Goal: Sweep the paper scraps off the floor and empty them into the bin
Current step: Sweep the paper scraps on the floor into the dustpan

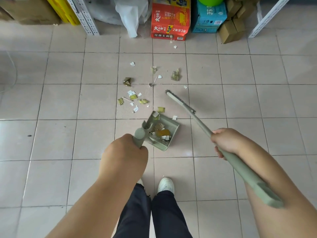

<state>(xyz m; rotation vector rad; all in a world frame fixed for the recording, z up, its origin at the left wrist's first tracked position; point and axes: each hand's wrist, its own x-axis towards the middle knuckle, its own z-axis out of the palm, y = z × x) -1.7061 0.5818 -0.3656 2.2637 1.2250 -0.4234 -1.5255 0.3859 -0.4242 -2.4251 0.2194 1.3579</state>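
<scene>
My left hand (126,152) grips the upright handle of a grey-green dustpan (173,125) that stands on the tiled floor in front of my feet. Several paper scraps lie inside the pan. My right hand (224,142) grips the grey-green broom handle (247,170). The broom head (180,101) is lifted to the right of the pan, beyond its far edge. White and gold paper scraps (135,98) are scattered on the tiles beyond the pan, with more scraps (175,75) farther out. No bin shows in the view.
Along the far wall stand a red carton (170,19), a blue carton (209,16), small brown boxes (233,26), a white plastic bag (132,14) and white perforated shelf posts (85,16). My white shoe (165,184) stands just behind the pan.
</scene>
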